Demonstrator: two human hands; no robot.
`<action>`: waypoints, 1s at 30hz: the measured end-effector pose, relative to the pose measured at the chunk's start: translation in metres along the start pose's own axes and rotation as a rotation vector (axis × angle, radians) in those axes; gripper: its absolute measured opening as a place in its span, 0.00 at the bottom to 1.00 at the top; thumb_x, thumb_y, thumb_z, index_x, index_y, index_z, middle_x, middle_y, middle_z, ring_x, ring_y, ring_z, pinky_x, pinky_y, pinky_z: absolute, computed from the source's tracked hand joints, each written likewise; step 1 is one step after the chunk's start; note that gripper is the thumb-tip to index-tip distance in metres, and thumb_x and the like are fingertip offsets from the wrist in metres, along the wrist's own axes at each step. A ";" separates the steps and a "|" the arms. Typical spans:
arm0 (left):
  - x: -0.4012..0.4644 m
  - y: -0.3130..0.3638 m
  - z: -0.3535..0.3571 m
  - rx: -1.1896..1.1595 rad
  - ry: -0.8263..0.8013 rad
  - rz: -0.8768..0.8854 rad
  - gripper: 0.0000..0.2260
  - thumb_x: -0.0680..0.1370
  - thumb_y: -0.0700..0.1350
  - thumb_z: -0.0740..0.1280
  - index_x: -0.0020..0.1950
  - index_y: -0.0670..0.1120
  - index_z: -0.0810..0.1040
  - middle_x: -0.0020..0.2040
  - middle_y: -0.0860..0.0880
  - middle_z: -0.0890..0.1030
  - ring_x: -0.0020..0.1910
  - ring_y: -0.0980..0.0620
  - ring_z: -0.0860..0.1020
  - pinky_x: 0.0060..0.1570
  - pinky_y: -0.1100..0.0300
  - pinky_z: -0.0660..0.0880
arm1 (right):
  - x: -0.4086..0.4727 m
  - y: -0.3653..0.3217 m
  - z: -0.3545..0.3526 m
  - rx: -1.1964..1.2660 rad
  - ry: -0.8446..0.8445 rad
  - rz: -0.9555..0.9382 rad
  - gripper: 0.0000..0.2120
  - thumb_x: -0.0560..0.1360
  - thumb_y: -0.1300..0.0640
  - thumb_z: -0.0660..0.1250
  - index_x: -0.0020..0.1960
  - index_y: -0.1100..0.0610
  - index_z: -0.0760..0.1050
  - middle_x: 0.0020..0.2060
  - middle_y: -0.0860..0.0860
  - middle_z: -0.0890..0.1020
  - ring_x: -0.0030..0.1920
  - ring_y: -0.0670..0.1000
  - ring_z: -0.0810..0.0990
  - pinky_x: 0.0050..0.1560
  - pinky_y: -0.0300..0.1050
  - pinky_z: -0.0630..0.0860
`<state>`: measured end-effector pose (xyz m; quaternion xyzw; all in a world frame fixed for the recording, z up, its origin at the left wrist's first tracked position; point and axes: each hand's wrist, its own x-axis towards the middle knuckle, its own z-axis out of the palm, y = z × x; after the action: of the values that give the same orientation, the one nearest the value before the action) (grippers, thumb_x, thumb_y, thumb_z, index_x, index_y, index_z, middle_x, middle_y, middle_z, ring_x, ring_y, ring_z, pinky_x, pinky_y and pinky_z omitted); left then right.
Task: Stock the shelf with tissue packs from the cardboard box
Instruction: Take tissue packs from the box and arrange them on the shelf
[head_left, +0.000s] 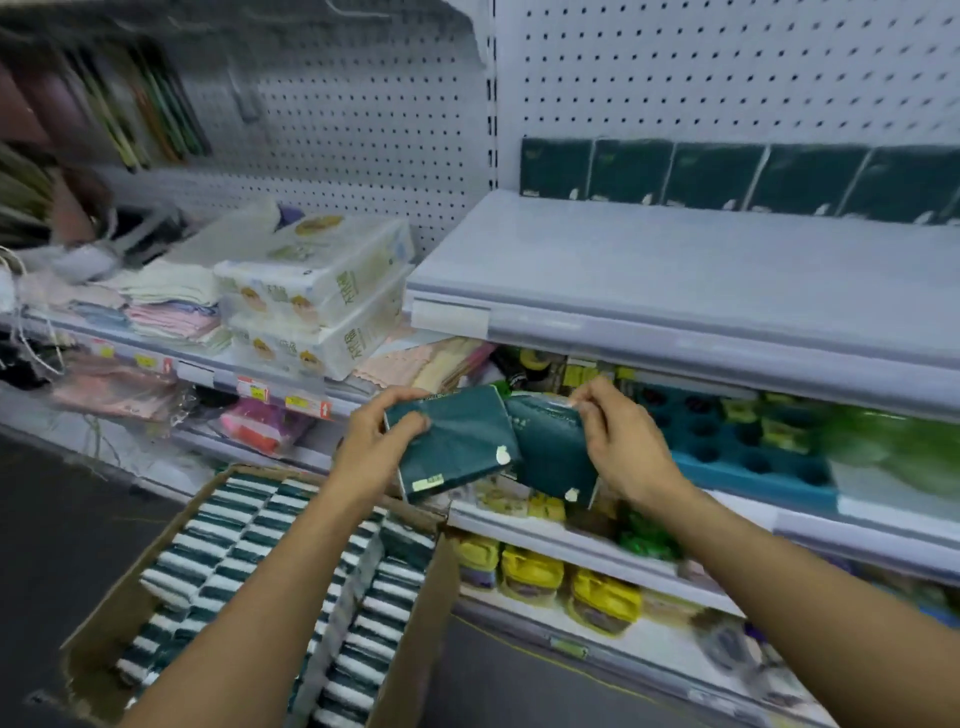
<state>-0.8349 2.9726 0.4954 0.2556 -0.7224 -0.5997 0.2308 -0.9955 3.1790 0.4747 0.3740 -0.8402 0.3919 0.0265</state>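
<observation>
The left hand (382, 439) grips one green tissue pack (452, 449). The right hand (621, 441) pinches another pack (553, 452) beside it. A full cardboard box (410, 623) sits below the left hand.

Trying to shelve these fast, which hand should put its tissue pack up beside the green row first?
Probably the right hand: its dark green pack sits nearer, under the shelf holding the row. The left hand is farther left.

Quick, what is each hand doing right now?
Left hand: fingers grip a dark green tissue pack.
Right hand: fingers pinch a second green pack.
</observation>
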 end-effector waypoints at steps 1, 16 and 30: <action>-0.006 0.014 0.015 -0.012 -0.008 0.037 0.08 0.77 0.36 0.68 0.50 0.49 0.79 0.47 0.45 0.81 0.38 0.54 0.80 0.33 0.64 0.77 | -0.007 0.003 -0.021 -0.002 0.026 -0.012 0.05 0.82 0.56 0.55 0.52 0.51 0.69 0.33 0.47 0.75 0.34 0.54 0.75 0.41 0.55 0.74; -0.051 0.163 0.262 -0.141 -0.199 0.301 0.08 0.79 0.37 0.66 0.51 0.51 0.78 0.48 0.49 0.81 0.42 0.55 0.79 0.36 0.65 0.78 | -0.074 0.084 -0.326 -0.315 0.448 0.047 0.07 0.83 0.56 0.53 0.55 0.54 0.69 0.40 0.54 0.79 0.38 0.56 0.75 0.38 0.51 0.70; 0.014 0.215 0.416 0.013 -0.395 0.346 0.07 0.79 0.44 0.68 0.56 0.51 0.78 0.51 0.43 0.80 0.43 0.51 0.81 0.30 0.65 0.74 | -0.060 0.208 -0.414 -0.591 0.353 0.104 0.18 0.79 0.44 0.62 0.66 0.49 0.69 0.54 0.49 0.74 0.49 0.52 0.76 0.41 0.46 0.73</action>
<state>-1.1317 3.3067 0.6353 0.0078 -0.7902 -0.5849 0.1828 -1.1901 3.5825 0.6077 0.2334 -0.9177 0.1910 0.2585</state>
